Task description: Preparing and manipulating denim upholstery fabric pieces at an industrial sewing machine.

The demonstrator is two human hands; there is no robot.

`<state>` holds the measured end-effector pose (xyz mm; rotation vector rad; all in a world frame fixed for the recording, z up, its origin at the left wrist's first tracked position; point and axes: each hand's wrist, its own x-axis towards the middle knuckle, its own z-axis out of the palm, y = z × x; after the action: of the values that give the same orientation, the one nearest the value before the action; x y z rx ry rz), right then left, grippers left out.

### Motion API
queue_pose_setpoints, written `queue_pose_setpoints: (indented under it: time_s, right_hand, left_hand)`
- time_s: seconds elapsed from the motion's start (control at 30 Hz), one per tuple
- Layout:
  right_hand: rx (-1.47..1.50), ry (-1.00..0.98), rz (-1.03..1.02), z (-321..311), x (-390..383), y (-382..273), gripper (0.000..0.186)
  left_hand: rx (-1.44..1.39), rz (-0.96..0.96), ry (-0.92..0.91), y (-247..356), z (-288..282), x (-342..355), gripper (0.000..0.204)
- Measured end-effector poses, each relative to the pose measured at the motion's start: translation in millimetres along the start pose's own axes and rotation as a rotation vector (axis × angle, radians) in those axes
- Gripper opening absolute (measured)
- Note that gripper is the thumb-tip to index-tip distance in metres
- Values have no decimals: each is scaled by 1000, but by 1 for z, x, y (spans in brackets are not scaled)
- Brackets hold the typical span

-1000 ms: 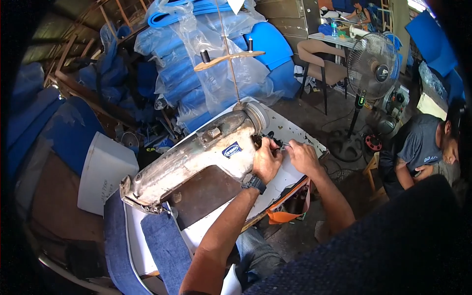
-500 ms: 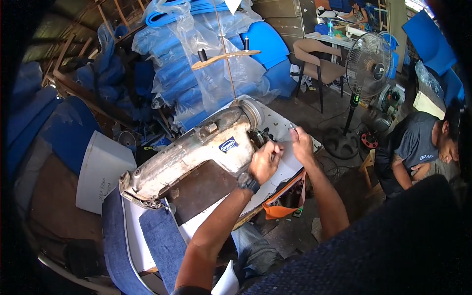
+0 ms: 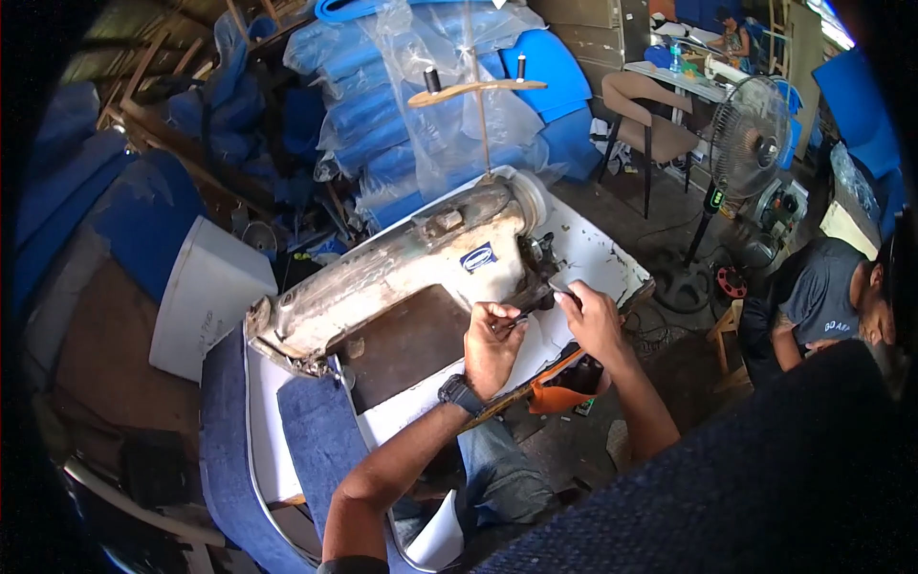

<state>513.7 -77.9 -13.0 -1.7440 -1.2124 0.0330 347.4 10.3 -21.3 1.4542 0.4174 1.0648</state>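
Worn cream metal fills the middle of my view: the sewing machine (image 3: 411, 268) stands on the white tabletop (image 3: 588, 247), its needle end near and left, its handwheel (image 3: 532, 203) far and right. Half a second ago my left hand (image 3: 492, 352) was close up to the dark mechanism (image 3: 540, 253) at the machine's right end; now it has drawn nearer and to the left, beside the base, its fingers curled in. My right hand (image 3: 595, 327) has come nearer and left too, thumb and forefinger almost together just short of that mechanism, which shows more openly than before. My view has swung a little, so the thread stand (image 3: 476, 91) and the fan (image 3: 751, 139) sit farther right. Something thin and dark shows at my left fingertips, too small to name, and I cannot tell whether I grip it; the greyish tip at my right fingers is as unclear. A dark cloth (image 3: 727, 478) at near right hides where my right forearm begins, and partly covers a seated co-worker (image 3: 827, 292). Beneath the table's near edge, the orange thing (image 3: 564, 395) is only partly visible.
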Motion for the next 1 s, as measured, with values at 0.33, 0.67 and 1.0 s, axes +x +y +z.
queue_pose_setpoints:
  time_s: [0.33, 0.67, 1.0]
  right_hand:
    - [-246, -74, -250, 1, -32, -45, 15]
    - [-281, -122, -310, 14, -26, -37, 15]
    - [-147, 50, -130, 6, -33, -21, 21]
  left_hand:
    - [-96, -23, -5, -9, -12, -15, 39]
    - [-65, -25, -242, -7, -20, -14, 23]
    - [81, 29, -248, -5, -21, -18, 17]
